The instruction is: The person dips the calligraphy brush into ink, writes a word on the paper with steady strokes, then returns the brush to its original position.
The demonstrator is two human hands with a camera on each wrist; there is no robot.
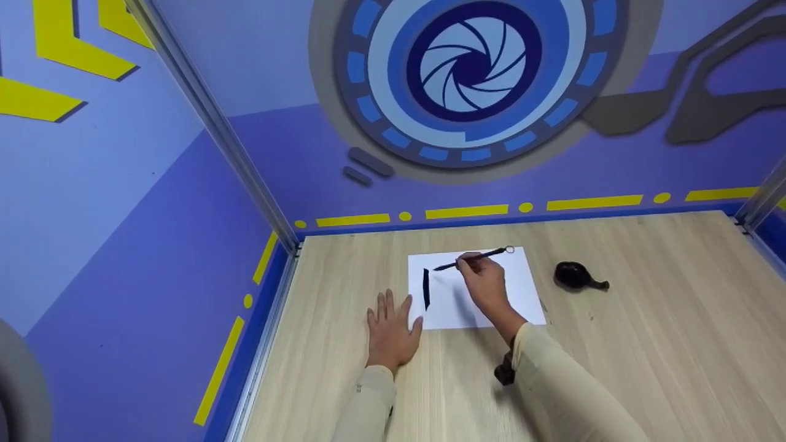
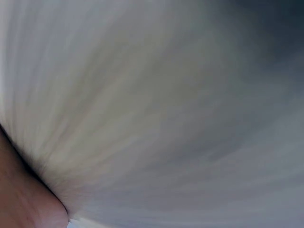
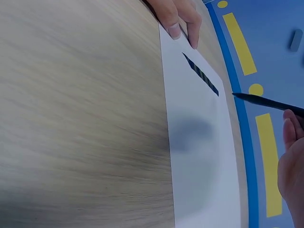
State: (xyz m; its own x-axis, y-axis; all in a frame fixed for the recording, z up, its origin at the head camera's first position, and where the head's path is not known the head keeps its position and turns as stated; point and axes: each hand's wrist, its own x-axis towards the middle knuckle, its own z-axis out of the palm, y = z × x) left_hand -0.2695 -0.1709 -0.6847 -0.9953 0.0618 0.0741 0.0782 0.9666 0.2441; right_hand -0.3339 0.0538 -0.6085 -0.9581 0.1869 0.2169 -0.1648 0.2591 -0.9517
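Observation:
A white sheet of paper [image 1: 522, 294] lies on the table, with one thick black vertical stroke [image 1: 426, 290] near its left side. My right hand [image 1: 487, 283] pinches a slim black calligraphy brush [image 1: 491, 253] that has a small loop at its end. The brush tip points left, close to the stroke's upper end, and in the right wrist view it hangs above the paper. My left hand [image 1: 393, 331] lies flat with fingers spread, thumb and index finger at the sheet's left edge. In the left wrist view only a bit of that hand [image 2: 28, 199] shows, beside blurred tabletop.
A glossy black rounded vessel [image 1: 572, 276] with a short narrow neck rests to the right of the paper. The wooden table [image 1: 663, 344] meets a blue and purple panel [image 1: 270, 153] at the back and another on the left, joined by a metal post [image 1: 215, 116].

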